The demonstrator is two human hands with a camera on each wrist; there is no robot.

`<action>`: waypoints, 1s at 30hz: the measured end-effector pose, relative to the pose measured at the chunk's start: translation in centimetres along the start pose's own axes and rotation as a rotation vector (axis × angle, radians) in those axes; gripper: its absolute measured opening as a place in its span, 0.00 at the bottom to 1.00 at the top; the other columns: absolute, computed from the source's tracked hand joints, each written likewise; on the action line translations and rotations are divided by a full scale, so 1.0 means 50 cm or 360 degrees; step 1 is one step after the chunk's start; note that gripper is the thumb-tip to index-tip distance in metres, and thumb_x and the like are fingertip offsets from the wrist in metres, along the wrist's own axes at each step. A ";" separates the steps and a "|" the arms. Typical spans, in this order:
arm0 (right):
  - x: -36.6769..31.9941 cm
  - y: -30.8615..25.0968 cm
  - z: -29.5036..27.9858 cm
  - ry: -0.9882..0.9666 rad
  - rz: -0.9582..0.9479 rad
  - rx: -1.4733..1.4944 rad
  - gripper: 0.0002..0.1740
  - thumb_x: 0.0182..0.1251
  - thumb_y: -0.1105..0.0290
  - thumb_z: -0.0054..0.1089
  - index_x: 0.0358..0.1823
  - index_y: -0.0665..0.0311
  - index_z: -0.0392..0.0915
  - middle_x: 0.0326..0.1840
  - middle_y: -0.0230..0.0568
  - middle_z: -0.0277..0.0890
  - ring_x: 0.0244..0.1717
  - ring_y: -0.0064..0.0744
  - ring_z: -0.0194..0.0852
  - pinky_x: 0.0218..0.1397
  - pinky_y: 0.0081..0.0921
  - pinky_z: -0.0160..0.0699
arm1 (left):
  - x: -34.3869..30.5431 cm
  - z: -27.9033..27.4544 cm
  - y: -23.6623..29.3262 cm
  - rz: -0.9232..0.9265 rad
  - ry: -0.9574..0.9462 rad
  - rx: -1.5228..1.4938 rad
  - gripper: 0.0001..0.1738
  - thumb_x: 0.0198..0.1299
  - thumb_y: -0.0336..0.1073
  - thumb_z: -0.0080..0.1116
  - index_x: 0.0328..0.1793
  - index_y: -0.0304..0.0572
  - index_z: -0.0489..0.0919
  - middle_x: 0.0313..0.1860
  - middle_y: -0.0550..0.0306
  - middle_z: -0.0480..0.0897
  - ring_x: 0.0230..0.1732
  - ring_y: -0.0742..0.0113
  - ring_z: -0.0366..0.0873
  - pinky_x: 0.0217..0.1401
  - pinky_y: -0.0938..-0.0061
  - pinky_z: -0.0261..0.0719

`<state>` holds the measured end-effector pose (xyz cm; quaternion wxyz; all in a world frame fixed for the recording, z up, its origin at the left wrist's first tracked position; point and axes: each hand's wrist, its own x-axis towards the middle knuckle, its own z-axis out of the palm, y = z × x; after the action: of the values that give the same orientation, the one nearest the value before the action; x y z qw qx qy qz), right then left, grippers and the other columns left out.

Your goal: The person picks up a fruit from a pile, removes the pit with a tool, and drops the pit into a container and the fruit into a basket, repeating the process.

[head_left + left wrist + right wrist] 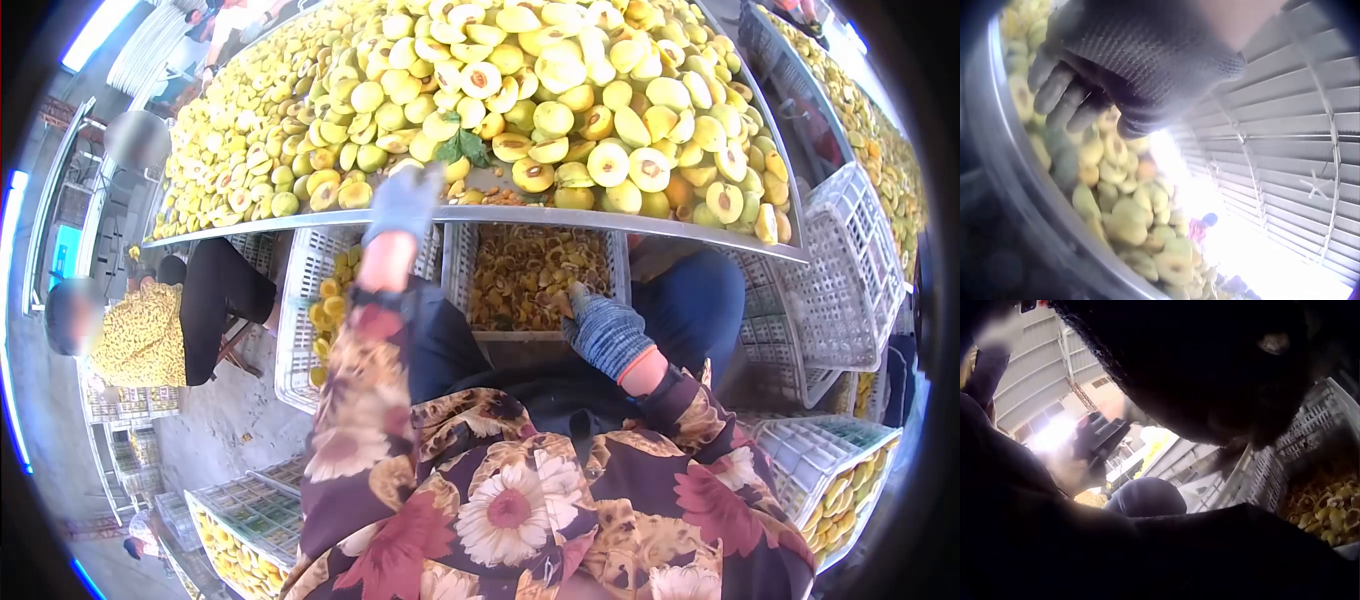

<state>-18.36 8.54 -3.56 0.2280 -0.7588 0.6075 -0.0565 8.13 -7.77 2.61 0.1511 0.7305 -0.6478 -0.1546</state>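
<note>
Halved yellow-green stone fruits (pixel 560 70), apricot-like and some with brown pits showing, are heaped on a metal-rimmed table (pixel 480 214). My left hand (pixel 405 205), in a grey knit glove and blurred, reaches over the table's near rim. In the left wrist view its fingers (pixel 1072 103) bend loosely above the fruits, with nothing seen in them. Lower down, my right hand (pixel 608 332), in a blue-grey glove, hangs over a crate of brown-yellow scraps (pixel 540 270). A small brownish bit shows by its fingertips; I cannot tell whether they hold it. The right wrist view is mostly dark.
Left of the scraps stands a white crate (pixel 297 330) with yellow fruit halves. Green leaves (pixel 462 148) lie on the table near its rim. Stacked crates (pixel 845 270) stand at the right, with more fruit crates behind. Another person (pixel 140 330) sits at the left.
</note>
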 end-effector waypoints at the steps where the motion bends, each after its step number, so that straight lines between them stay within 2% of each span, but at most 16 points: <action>1: -0.003 0.003 -0.003 0.0021 0.0002 0.0026 0.17 0.64 0.58 0.53 0.52 0.56 0.71 0.33 0.48 0.79 0.33 0.50 0.81 0.33 0.45 0.79 | 0.017 0.017 0.061 -0.0023 -0.0102 0.0080 0.35 0.63 0.63 0.43 0.50 0.36 0.81 0.48 0.37 0.82 0.52 0.41 0.79 0.58 0.57 0.73; 4: -0.015 0.016 -0.018 0.0058 0.0033 0.0127 0.16 0.63 0.59 0.56 0.47 0.59 0.70 0.30 0.52 0.80 0.34 0.53 0.81 0.37 0.46 0.78 | 0.086 0.078 0.159 -0.0174 -0.0289 0.0200 0.40 0.59 0.67 0.43 0.52 0.33 0.81 0.51 0.33 0.80 0.57 0.42 0.77 0.60 0.57 0.71; 8: -0.035 0.043 -0.031 0.0096 0.0070 0.0253 0.15 0.62 0.59 0.56 0.44 0.59 0.69 0.29 0.51 0.80 0.33 0.54 0.81 0.36 0.46 0.78 | 0.141 0.161 0.173 -0.0250 -0.0350 0.0196 0.41 0.56 0.66 0.45 0.51 0.30 0.80 0.52 0.30 0.79 0.58 0.41 0.77 0.60 0.57 0.72; 10: -0.034 0.043 -0.046 0.0105 0.0120 0.0356 0.15 0.62 0.58 0.56 0.43 0.59 0.69 0.30 0.51 0.80 0.33 0.54 0.81 0.36 0.46 0.78 | 0.165 0.188 0.172 -0.0229 -0.0323 0.0216 0.35 0.55 0.60 0.49 0.52 0.34 0.81 0.54 0.37 0.80 0.55 0.45 0.79 0.57 0.59 0.76; 12: -0.031 0.056 -0.043 0.0241 0.0064 0.0322 0.14 0.64 0.59 0.55 0.41 0.60 0.68 0.28 0.51 0.79 0.31 0.53 0.80 0.33 0.46 0.77 | 0.155 0.196 0.192 -0.0346 -0.0064 0.0136 0.30 0.51 0.55 0.56 0.46 0.35 0.84 0.49 0.36 0.82 0.53 0.45 0.81 0.54 0.60 0.78; 14: -0.018 0.054 -0.052 0.0427 0.0014 0.0321 0.12 0.67 0.58 0.53 0.38 0.60 0.68 0.21 0.49 0.76 0.25 0.53 0.78 0.26 0.46 0.75 | 0.136 0.194 0.186 -0.0255 0.0195 -0.0038 0.25 0.48 0.51 0.62 0.41 0.35 0.84 0.41 0.39 0.84 0.44 0.43 0.82 0.50 0.57 0.78; 15: -0.014 0.054 -0.078 0.0308 0.0095 0.0395 0.12 0.67 0.61 0.55 0.42 0.61 0.70 0.25 0.50 0.77 0.27 0.54 0.78 0.28 0.45 0.75 | 0.122 0.189 0.185 -0.0085 0.0239 -0.0125 0.23 0.47 0.49 0.63 0.40 0.35 0.83 0.40 0.40 0.84 0.43 0.43 0.81 0.49 0.56 0.78; 17: -0.003 0.072 -0.081 0.0826 -0.0049 0.0332 0.13 0.66 0.63 0.58 0.46 0.62 0.70 0.28 0.51 0.77 0.28 0.55 0.78 0.30 0.44 0.76 | 0.089 0.145 0.175 0.0198 0.0382 -0.0286 0.21 0.46 0.46 0.67 0.39 0.35 0.81 0.39 0.41 0.83 0.40 0.43 0.80 0.48 0.56 0.77; 19: 0.032 0.058 -0.095 0.1255 -0.0249 0.0400 0.16 0.65 0.64 0.60 0.49 0.64 0.71 0.30 0.52 0.78 0.31 0.53 0.79 0.33 0.40 0.78 | 0.045 0.160 0.151 0.0519 0.0675 -0.0324 0.23 0.46 0.45 0.69 0.42 0.36 0.78 0.44 0.42 0.79 0.47 0.45 0.76 0.51 0.58 0.74; 20: 0.049 0.046 -0.114 0.1435 -0.0318 0.0479 0.18 0.64 0.64 0.61 0.51 0.64 0.71 0.31 0.52 0.78 0.32 0.50 0.80 0.35 0.36 0.79 | -0.004 0.130 0.170 0.0556 0.0513 -0.0636 0.23 0.45 0.45 0.70 0.41 0.36 0.78 0.42 0.42 0.79 0.47 0.47 0.76 0.51 0.60 0.74; 22: 0.085 0.037 -0.128 0.1131 -0.0069 0.0860 0.18 0.65 0.65 0.62 0.50 0.66 0.71 0.32 0.53 0.78 0.32 0.52 0.79 0.36 0.36 0.78 | -0.080 0.110 0.192 0.0461 0.0146 -0.1029 0.26 0.43 0.44 0.73 0.43 0.35 0.77 0.31 0.49 0.79 0.37 0.54 0.77 0.44 0.66 0.76; 23: 0.113 0.047 -0.106 0.1112 -0.0090 0.1001 0.17 0.66 0.65 0.61 0.49 0.67 0.71 0.31 0.51 0.78 0.32 0.50 0.80 0.36 0.37 0.77 | -0.112 0.110 0.195 0.0320 0.0009 -0.1132 0.24 0.46 0.43 0.73 0.43 0.36 0.76 0.26 0.58 0.76 0.31 0.65 0.75 0.38 0.71 0.75; 24: 0.112 0.034 -0.106 0.1018 -0.0133 0.1260 0.15 0.67 0.65 0.61 0.49 0.65 0.71 0.28 0.45 0.76 0.26 0.40 0.77 0.30 0.32 0.75 | -0.144 0.083 0.203 0.0122 -0.0365 -0.1465 0.22 0.50 0.43 0.72 0.43 0.39 0.75 0.26 0.64 0.74 0.31 0.76 0.71 0.35 0.75 0.73; 25: 0.113 0.020 -0.107 0.0924 -0.0161 0.1519 0.14 0.67 0.65 0.61 0.48 0.63 0.71 0.25 0.39 0.75 0.21 0.30 0.74 0.25 0.27 0.73 | -0.159 0.088 0.192 0.0096 -0.0420 -0.1595 0.20 0.54 0.43 0.69 0.44 0.40 0.75 0.28 0.66 0.74 0.32 0.79 0.70 0.35 0.77 0.72; 26: 0.099 -0.012 -0.123 0.0465 0.0228 0.2162 0.13 0.68 0.64 0.60 0.49 0.61 0.71 0.24 0.34 0.73 0.17 0.24 0.70 0.21 0.23 0.70 | -0.168 0.098 0.182 0.0076 -0.0481 -0.1726 0.18 0.58 0.43 0.67 0.45 0.41 0.74 0.31 0.68 0.74 0.34 0.82 0.69 0.35 0.79 0.71; 30: 0.067 -0.103 -0.124 0.0128 0.0410 0.2542 0.17 0.68 0.60 0.60 0.53 0.57 0.69 0.22 0.29 0.70 0.13 0.17 0.64 0.13 0.19 0.68 | -0.200 0.141 0.135 0.0071 -0.0381 -0.2695 0.23 0.68 0.53 0.52 0.52 0.40 0.73 0.41 0.63 0.76 0.43 0.77 0.72 0.47 0.78 0.73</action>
<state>-15.15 4.45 3.43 0.6836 -0.2885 0.4743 -0.4738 -2.04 1.27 -0.63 0.5796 0.3372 -0.3396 -0.6595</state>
